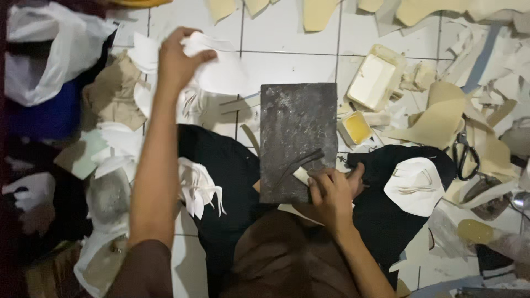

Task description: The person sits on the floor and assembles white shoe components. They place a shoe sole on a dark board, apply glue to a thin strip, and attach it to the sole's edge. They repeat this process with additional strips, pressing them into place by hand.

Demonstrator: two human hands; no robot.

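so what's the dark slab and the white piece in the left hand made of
The dark slab looks like stone or worn metal: a rigid, flat rectangle, matte grey with scuffs and pale smears. The white piece held by the left hand looks like thin paper or lining sheet, curved, smooth, matte.

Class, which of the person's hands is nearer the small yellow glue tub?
Right. The right hand rests on the dark slab below the small yellow glue tub; the left hand is far left, holding white cut pieces.

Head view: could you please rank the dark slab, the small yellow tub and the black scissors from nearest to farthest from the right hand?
From the right hand:
1. Dark slab, directly under and ahead of it.
2. Small yellow tub, just past the slab's right edge.
3. Black scissors, far right among scraps.
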